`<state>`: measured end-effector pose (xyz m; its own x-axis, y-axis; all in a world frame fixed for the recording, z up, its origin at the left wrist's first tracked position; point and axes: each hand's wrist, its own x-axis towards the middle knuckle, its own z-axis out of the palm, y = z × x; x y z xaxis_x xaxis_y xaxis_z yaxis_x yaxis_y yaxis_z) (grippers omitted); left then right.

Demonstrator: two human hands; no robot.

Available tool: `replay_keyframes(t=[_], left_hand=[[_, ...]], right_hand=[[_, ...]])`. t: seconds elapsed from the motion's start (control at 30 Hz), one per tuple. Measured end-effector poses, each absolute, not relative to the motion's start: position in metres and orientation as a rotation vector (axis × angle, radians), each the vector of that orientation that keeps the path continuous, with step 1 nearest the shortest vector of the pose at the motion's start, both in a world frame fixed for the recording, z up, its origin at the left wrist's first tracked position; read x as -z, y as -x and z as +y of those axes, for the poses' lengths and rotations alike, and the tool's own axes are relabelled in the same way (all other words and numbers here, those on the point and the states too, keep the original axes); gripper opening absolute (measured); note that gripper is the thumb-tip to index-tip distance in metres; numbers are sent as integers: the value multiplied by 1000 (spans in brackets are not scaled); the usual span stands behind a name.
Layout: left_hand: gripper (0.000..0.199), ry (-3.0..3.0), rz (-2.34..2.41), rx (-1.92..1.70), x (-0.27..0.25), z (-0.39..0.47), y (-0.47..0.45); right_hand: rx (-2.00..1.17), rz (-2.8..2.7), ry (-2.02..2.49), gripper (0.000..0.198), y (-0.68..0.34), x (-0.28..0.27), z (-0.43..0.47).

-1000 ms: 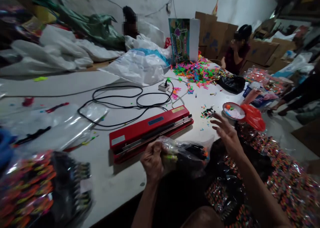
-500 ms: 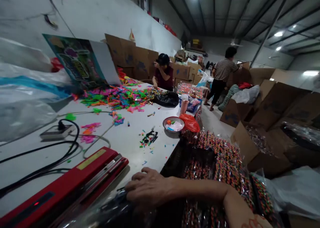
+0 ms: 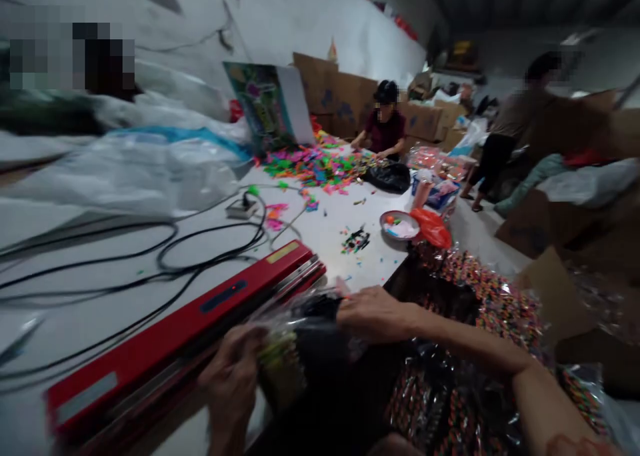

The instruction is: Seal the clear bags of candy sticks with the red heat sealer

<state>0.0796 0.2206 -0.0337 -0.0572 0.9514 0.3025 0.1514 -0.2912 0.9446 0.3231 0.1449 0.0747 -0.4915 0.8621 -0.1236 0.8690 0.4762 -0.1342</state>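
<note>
So the left hand (image 3: 233, 366) has one end of a clear bag (image 3: 305, 324) pinched, and the right hand (image 3: 373, 315) is clamped on the other. Bag's right in front of the red sealer (image 3: 173, 336), can't tell if they touch. Bowl (image 3: 401, 238) sits farther back on the table (image 3: 345, 206).

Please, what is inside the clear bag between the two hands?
Inside the clear bag, yellowish contents and dark contents show through, too blurred to identify. Whatever lies behind the left hand and right hand is covered.
</note>
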Motion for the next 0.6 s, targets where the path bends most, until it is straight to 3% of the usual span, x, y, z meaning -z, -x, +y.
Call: replay_keyframes(t=[0.17,0.37,0.5,0.6], left_hand=[[23,-1518,1148,-1348,41,213,-79],[24,-1511,1067,-1356,25,204,-83],[25,-1475,998,-1310,30,203,-82],[23,-1398,1012,-1325,32,201,-84]], right_hand=[[502,2528,-1468,29,-333,-74,148],[290,2331,-1584,20,-328,-81,161],[563,2638,-1482,19,-330,-80,167],[764,2709,-1487,29,-332,-80,164]])
